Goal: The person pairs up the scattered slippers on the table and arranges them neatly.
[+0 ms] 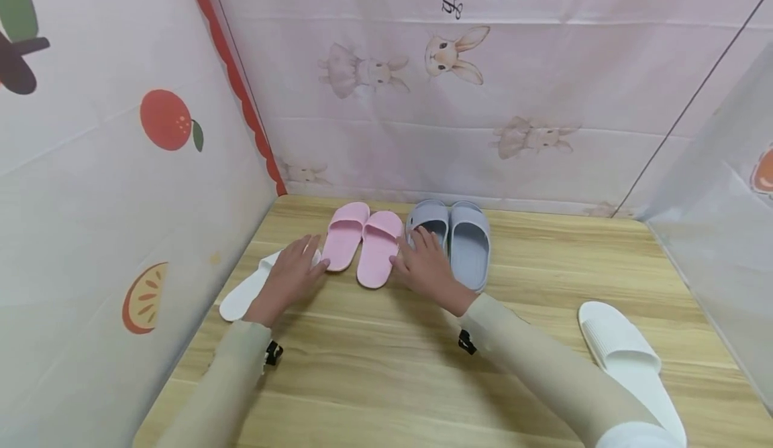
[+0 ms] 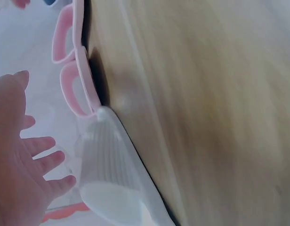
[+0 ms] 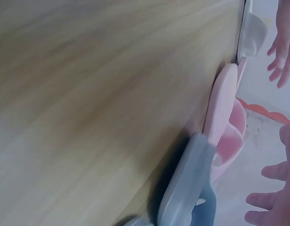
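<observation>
Two pink slippers (image 1: 378, 253) lie side by side on the wood-grain board, toes toward the back wall. My left hand (image 1: 291, 275), fingers spread and holding nothing, hovers over a white slipper (image 1: 240, 295) and partly hides it. In the left wrist view a gap shows between the fingers and that ribbed white slipper (image 2: 109, 155). Beyond the pink pair, a grey pair of slippers (image 1: 470, 255) stands near the wall. Over the left grey one is my right hand (image 1: 427, 267), its fingers loosely extended with nothing in them; the right wrist view shows it above the shoes.
A second white slipper (image 1: 625, 354) lies alone at the right, partly behind my right forearm. Printed sheets form a pink rabbit wall (image 1: 386, 146) behind and a fruit-patterned wall (image 1: 78, 200) at left. Another pale wall (image 1: 718, 220) borders the board (image 1: 362, 367) on the right.
</observation>
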Demonstrator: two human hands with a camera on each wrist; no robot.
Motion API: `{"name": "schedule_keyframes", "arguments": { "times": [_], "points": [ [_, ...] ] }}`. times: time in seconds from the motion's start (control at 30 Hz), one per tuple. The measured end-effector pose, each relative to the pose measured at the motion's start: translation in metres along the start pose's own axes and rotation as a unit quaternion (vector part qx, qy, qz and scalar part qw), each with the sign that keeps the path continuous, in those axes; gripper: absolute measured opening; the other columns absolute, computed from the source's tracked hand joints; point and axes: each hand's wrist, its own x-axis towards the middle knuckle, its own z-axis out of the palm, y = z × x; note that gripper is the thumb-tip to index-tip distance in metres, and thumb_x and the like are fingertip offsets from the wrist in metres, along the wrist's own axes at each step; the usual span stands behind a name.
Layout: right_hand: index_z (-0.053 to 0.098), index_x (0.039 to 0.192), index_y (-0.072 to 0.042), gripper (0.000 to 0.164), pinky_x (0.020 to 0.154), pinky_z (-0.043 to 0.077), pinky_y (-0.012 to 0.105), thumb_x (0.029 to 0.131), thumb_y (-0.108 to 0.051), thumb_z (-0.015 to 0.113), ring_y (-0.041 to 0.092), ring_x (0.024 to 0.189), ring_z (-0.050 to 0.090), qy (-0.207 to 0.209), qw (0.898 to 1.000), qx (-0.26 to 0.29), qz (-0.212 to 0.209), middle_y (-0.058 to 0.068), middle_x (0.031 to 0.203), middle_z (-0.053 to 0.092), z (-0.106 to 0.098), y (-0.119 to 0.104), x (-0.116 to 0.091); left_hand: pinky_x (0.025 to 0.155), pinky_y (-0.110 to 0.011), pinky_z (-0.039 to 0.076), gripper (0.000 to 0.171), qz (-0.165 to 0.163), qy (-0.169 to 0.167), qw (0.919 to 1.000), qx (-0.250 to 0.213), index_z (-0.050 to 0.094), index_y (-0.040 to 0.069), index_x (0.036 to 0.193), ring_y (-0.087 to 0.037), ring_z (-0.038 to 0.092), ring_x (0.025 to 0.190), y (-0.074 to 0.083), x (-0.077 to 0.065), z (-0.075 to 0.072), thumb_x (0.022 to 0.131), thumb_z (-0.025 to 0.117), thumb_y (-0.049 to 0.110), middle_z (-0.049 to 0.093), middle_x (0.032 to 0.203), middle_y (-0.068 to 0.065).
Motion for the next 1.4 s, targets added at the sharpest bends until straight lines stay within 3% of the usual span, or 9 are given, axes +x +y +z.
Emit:
{"name": "schedule_keyframes", "arguments": {
  "times": [0.27, 0.53, 0.87, 1.13, 1.4],
  "points": [
    [0.052, 0.145, -0.011, 0.052, 0.120, 0.023, 0.057, 0.105, -0.043, 0.048, 0.043, 0.145, 0.032, 0.018, 1.000, -0.015, 0.001, 0.023, 0.149, 0.043, -0.003, 0.024, -0.027, 0.116, -0.063, 0.025, 0.065, -0.015, 0.004, 0.9997, 0.021, 0.032, 0.003, 0.155, -0.046, 0.030, 0.145, -0.022, -0.012, -0.006, 0.106, 0.046, 0.043, 0.032, 0.157, -0.029],
    [0.051, 0.146, -0.010, 0.055, 0.121, 0.020, 0.057, 0.104, -0.046, 0.047, 0.043, 0.146, 0.030, 0.026, 0.999, -0.002, 0.019, 0.024, 0.152, 0.040, -0.011, 0.049, -0.051, 0.121, -0.059, 0.015, 0.063, -0.011, -0.015, 0.9996, 0.021, 0.028, 0.002, 0.157, -0.048, 0.023, 0.147, -0.040, -0.026, -0.004, 0.108, 0.042, 0.038, 0.027, 0.159, -0.030],
    [0.049, 0.146, -0.006, 0.058, 0.119, 0.015, 0.063, 0.103, -0.045, 0.050, 0.046, 0.146, 0.027, 0.051, 0.998, 0.006, 0.037, 0.027, 0.151, 0.039, -0.030, 0.087, -0.090, 0.119, -0.062, 0.014, 0.066, -0.030, -0.015, 0.9993, 0.019, 0.026, 0.001, 0.157, -0.049, 0.020, 0.147, -0.061, -0.038, -0.001, 0.107, 0.041, 0.041, 0.023, 0.159, -0.032],
    [0.047, 0.146, -0.001, 0.057, 0.118, 0.012, 0.066, 0.104, -0.039, 0.052, 0.050, 0.145, 0.024, 0.053, 0.994, -0.004, 0.091, 0.032, 0.150, 0.037, -0.050, 0.138, -0.138, 0.118, -0.064, 0.016, 0.068, -0.031, -0.007, 0.9994, 0.016, 0.028, -0.001, 0.156, -0.051, 0.022, 0.145, -0.068, -0.042, 0.003, 0.107, 0.043, 0.043, 0.025, 0.158, -0.034],
    [0.045, 0.147, 0.001, 0.059, 0.113, 0.010, 0.072, 0.107, -0.044, 0.042, 0.056, 0.141, 0.022, 0.044, 0.988, -0.011, 0.151, 0.036, 0.149, 0.034, -0.073, 0.177, -0.185, 0.111, -0.072, 0.025, 0.070, -0.050, -0.029, 0.9983, 0.001, 0.027, 0.003, 0.157, -0.054, 0.023, 0.143, -0.067, -0.049, 0.001, 0.106, 0.040, 0.050, 0.023, 0.160, -0.031]
  ]
}}
